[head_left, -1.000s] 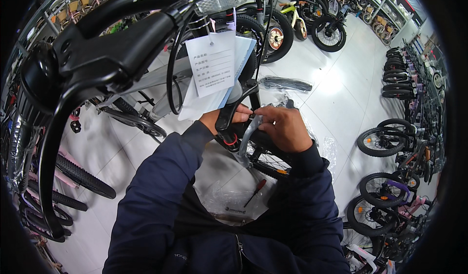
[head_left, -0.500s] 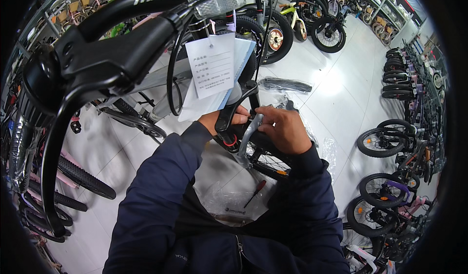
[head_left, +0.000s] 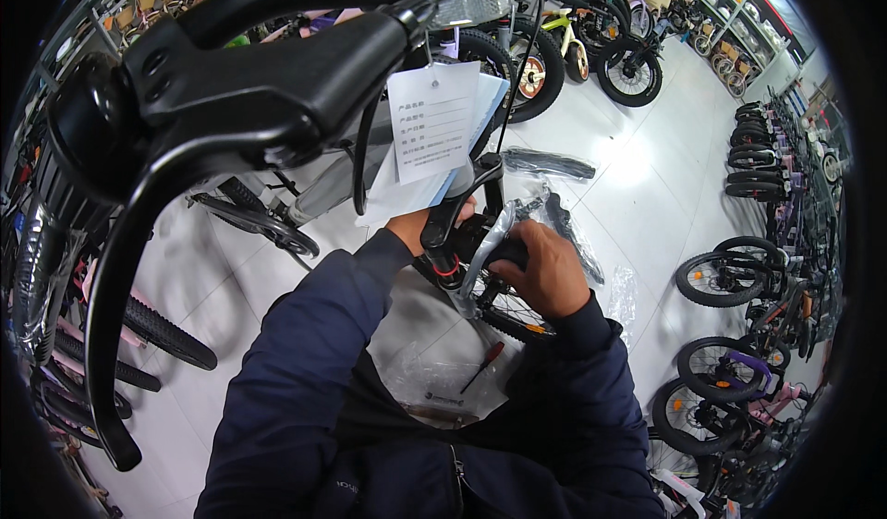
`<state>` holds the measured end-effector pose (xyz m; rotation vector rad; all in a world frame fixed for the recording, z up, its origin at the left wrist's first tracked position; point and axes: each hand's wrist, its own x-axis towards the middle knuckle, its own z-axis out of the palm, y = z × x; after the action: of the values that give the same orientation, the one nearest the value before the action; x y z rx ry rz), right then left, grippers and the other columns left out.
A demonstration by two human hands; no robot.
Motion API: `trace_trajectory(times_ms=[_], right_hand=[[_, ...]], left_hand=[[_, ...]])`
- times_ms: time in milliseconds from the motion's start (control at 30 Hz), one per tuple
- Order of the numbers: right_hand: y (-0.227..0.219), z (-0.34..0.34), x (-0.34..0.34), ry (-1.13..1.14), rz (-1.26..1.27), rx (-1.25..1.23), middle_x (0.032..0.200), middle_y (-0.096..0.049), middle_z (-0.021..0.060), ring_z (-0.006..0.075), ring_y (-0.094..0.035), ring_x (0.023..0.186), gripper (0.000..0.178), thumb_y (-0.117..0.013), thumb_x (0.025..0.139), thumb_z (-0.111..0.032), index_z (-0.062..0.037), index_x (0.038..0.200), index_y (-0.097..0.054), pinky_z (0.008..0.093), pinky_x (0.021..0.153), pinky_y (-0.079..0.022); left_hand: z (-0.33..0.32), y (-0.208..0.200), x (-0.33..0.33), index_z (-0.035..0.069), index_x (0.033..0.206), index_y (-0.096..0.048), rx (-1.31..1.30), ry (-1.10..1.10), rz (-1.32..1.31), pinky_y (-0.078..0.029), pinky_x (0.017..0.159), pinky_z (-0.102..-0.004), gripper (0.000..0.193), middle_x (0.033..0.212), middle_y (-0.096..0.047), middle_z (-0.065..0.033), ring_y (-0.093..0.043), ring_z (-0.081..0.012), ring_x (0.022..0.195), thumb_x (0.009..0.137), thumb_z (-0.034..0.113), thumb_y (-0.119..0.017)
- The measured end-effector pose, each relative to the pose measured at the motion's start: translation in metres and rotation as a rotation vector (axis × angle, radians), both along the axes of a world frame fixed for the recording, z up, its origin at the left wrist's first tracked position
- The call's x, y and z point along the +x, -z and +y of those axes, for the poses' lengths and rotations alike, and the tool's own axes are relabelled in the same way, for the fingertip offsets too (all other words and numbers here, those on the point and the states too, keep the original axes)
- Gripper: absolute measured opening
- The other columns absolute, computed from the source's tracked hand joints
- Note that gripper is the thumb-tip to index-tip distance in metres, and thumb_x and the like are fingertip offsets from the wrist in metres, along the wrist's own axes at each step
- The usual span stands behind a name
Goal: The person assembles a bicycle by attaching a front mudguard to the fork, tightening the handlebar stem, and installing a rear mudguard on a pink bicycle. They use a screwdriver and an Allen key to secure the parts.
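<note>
Both hands sit at frame centre on the bike's front fork [head_left: 459, 207]. Since a second ago they've barely moved; the right hand has shifted slightly along the plastic wrap, so the job looks mid-step, not finished. Left hand [head_left: 418, 227] is mostly hidden behind the black fork leg, fingers seem curled round it but can't tell for sure. Right hand [head_left: 545, 265] is closed, gripping the clear crinkly plastic wrap [head_left: 485, 251] next to the spoked front wheel [head_left: 504, 308]. White paper tag [head_left: 432, 122] hangs just above, flat and matte. Big glossy black brake lever [head_left: 139, 242] fills the upper left. Small red-handled screwdriver [head_left: 483, 366] lies on a clear bag at lower centre.
</note>
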<state>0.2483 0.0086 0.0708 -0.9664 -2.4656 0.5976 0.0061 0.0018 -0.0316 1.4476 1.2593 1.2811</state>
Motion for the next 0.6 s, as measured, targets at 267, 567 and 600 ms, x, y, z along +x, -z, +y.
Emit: trace_trajectory(times_ms=[267, 567, 600], right_hand=[[0.005, -0.002, 0.000, 0.000, 0.030, 0.048, 0.086, -0.065, 0.0167, 0.0403, -0.064, 0.080, 0.039, -0.082, 0.076, -0.017, -0.0039, 0.103, -0.056, 0.0456, 0.068, -0.050], [0.011, -0.008, 0.001, 0.035, 0.023, 0.099, 0.093, -0.067, 0.0155, 0.0392, -0.065, 0.086, 0.036, -0.079, 0.078, -0.017, -0.0057, 0.105, -0.058, 0.0451, 0.072, -0.052], [0.012, -0.008, 0.000, 0.035, 0.022, 0.125, 0.096, -0.067, 0.0153, 0.0386, -0.065, 0.089, 0.035, -0.079, 0.079, -0.017, -0.0057, 0.105, -0.058, 0.0450, 0.075, -0.051]], left_hand=[[0.018, 0.083, -0.021, 0.003, 0.112, -0.070, 0.343, -0.243, 0.634, -0.052, 0.084, -0.0298, 0.029, 0.112, -0.069, -0.0076, -0.063, -0.0156, 0.100, 0.092, 0.025, -0.072], [0.000, 0.033, -0.006, 0.003, 0.110, -0.071, 0.132, -0.175, 0.346, -0.052, 0.082, -0.0312, 0.030, 0.106, -0.070, -0.0074, -0.065, -0.0171, 0.096, 0.091, 0.026, -0.073], [0.003, 0.028, -0.005, 0.003, 0.110, -0.071, 0.109, -0.172, 0.318, -0.052, 0.081, -0.0314, 0.030, 0.106, -0.070, -0.0074, -0.065, -0.0173, 0.096, 0.091, 0.026, -0.073]])
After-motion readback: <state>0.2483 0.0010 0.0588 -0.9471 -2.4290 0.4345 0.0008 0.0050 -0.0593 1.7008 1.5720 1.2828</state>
